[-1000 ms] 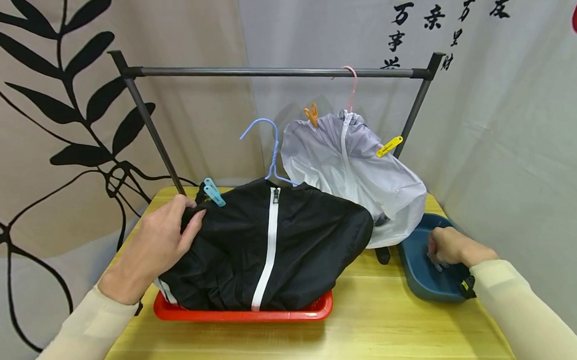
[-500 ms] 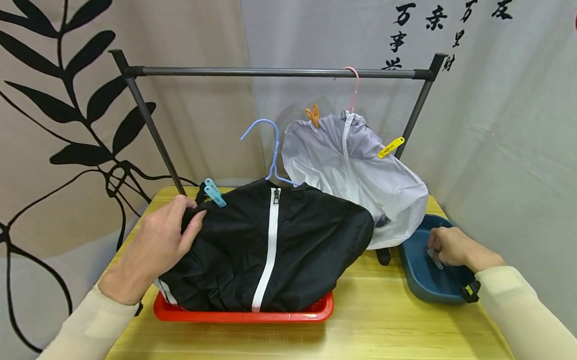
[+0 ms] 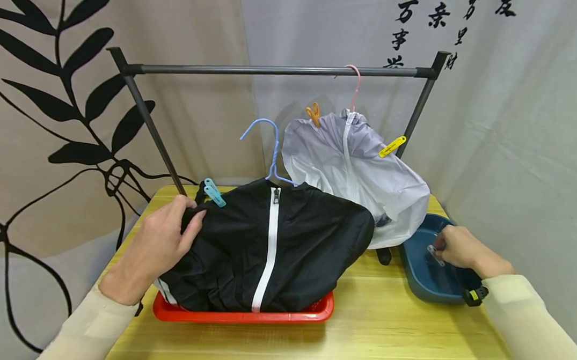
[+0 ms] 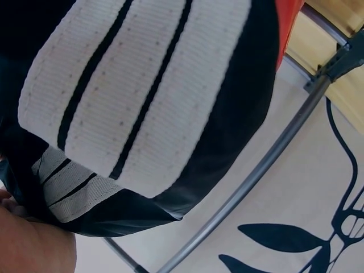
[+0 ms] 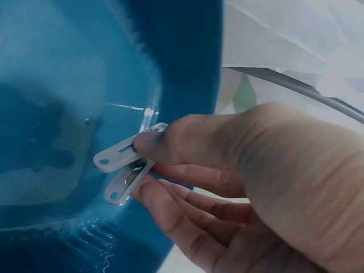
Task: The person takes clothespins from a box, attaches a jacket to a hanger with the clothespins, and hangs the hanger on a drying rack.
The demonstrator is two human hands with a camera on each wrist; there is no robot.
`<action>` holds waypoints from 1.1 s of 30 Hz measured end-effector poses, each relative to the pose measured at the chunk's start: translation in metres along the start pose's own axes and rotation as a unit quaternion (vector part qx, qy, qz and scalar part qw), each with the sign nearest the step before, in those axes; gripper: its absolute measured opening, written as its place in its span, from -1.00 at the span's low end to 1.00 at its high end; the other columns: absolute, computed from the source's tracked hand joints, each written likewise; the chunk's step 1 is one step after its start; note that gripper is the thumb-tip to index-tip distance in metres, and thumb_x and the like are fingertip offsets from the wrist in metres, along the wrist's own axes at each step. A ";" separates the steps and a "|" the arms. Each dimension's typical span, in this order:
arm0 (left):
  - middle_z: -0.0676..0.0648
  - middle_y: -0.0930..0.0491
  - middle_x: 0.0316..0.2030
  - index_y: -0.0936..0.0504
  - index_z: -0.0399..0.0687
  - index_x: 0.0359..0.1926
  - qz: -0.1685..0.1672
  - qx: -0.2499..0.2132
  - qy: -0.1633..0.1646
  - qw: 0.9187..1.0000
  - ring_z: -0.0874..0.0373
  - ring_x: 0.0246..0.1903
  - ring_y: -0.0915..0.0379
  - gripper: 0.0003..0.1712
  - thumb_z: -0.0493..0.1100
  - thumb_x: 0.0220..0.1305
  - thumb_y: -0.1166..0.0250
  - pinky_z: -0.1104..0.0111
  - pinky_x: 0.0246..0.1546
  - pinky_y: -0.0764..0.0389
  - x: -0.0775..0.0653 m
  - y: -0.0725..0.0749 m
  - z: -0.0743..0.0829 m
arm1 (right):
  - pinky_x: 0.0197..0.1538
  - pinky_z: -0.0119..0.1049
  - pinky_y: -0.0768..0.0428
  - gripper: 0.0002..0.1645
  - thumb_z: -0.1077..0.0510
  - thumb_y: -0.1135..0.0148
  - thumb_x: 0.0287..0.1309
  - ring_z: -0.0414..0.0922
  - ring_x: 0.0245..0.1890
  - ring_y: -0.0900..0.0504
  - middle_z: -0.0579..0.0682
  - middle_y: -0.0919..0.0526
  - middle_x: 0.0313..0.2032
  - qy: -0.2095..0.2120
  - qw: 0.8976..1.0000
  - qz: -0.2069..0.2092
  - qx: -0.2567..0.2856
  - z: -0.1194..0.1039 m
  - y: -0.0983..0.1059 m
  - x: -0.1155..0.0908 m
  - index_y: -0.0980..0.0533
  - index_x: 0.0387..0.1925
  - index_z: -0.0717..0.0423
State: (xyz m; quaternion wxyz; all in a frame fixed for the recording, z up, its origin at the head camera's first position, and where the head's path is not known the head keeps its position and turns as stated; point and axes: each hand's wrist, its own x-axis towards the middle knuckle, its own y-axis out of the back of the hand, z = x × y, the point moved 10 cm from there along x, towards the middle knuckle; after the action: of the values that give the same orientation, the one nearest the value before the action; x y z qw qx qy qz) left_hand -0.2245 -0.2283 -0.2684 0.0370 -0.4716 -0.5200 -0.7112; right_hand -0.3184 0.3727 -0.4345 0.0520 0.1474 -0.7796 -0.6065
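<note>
My left hand grips the left shoulder edge of a black jacket with a white zip. The jacket is on a blue hanger, its lower part over a red basket. Near my left fingers, a light-blue clothespin is clipped at the shoulder. White striped trim on the jacket fills much of the left wrist view. Over the blue basin, my right hand pinches a pale grey clothespin between thumb and fingers.
A dark metal rack stands at the back. From its bar, a pink hanger carries a white-and-grey jacket with an orange clothespin and a yellow clothespin. All stand on a wooden table.
My right hand has shifted slightly right and toward the basin's right side, with the clothespin showing at its fingertips. The left hand and the black jacket stay in place.
</note>
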 end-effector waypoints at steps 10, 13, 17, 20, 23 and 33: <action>-0.18 -0.60 -0.41 -0.61 -0.37 0.01 0.002 0.003 0.000 1.000 0.10 -0.54 -0.46 -0.60 -0.34 0.29 -0.62 0.25 -0.55 -0.58 -0.001 -0.001 -0.001 | -0.32 -0.25 -0.60 -0.89 0.30 -0.58 0.34 -0.12 -0.40 -0.61 0.03 -0.79 -0.36 -0.017 0.998 0.063 0.022 -0.010 0.015 -0.019 -0.76 -0.22 0.30; -0.18 -0.60 -0.41 -0.61 -0.36 0.02 0.001 0.003 0.001 1.000 0.10 -0.53 -0.46 -0.60 -0.34 0.29 -0.62 0.24 -0.55 -0.59 -0.001 -0.001 -0.001 | -0.26 -0.20 -0.65 -0.82 0.27 -0.57 0.37 -0.06 -0.32 -0.67 0.10 -0.83 -0.27 -0.033 0.996 0.078 0.024 -0.013 0.019 -0.026 -0.74 -0.12 0.31; -0.19 -0.61 -0.40 -0.62 -0.36 0.02 0.002 0.001 0.002 1.000 0.09 -0.53 -0.47 -0.60 -0.35 0.29 -0.62 0.23 -0.54 -0.60 -0.001 -0.002 -0.002 | -0.15 -0.04 -0.74 -0.78 0.22 -0.54 0.42 0.07 -0.20 -0.80 0.16 -0.89 -0.17 -0.042 0.993 0.102 0.033 -0.022 0.026 -0.038 -0.72 -0.03 0.27; -0.20 -0.63 -0.39 -0.62 -0.37 0.02 0.003 0.000 0.002 1.000 0.08 -0.52 -0.49 -0.60 -0.34 0.29 -0.62 0.21 -0.54 -0.62 -0.002 -0.002 -0.002 | -0.11 -0.01 -0.76 -0.79 0.21 -0.52 0.46 0.11 -0.14 -0.87 0.17 -0.92 -0.12 -0.038 0.991 0.123 0.040 -0.030 0.032 -0.046 -0.72 0.01 0.23; -0.21 -0.65 -0.37 -0.62 -0.37 0.02 0.005 0.000 0.001 1.000 0.07 -0.52 -0.50 -0.60 -0.34 0.29 -0.62 0.19 -0.53 -0.64 -0.002 -0.002 -0.002 | -0.14 -0.12 -0.75 -0.80 0.20 -0.52 0.47 0.07 -0.16 -0.89 0.15 -0.93 -0.09 -0.034 0.989 0.136 0.045 -0.039 0.037 -0.054 -0.73 0.02 0.18; -0.20 -0.65 -0.37 -0.63 -0.37 0.03 0.005 -0.001 -0.002 1.000 0.12 -0.53 -0.48 -0.60 -0.34 0.29 -0.62 0.23 -0.53 -0.64 -0.003 0.000 -0.001 | -0.24 -0.29 -0.73 -0.84 0.21 -0.60 0.41 -0.10 -0.26 -0.86 -0.06 -0.95 -0.16 0.028 0.979 0.200 0.036 -0.080 0.054 -0.076 -0.78 -0.07 -0.08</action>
State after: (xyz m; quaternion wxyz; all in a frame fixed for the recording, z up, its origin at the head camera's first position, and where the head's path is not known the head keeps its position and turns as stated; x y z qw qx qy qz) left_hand -0.2237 -0.2303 -0.2709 0.0392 -0.4753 -0.5170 -0.7109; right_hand -0.2338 0.3322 -0.3542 0.1882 0.0073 -0.8131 -0.5508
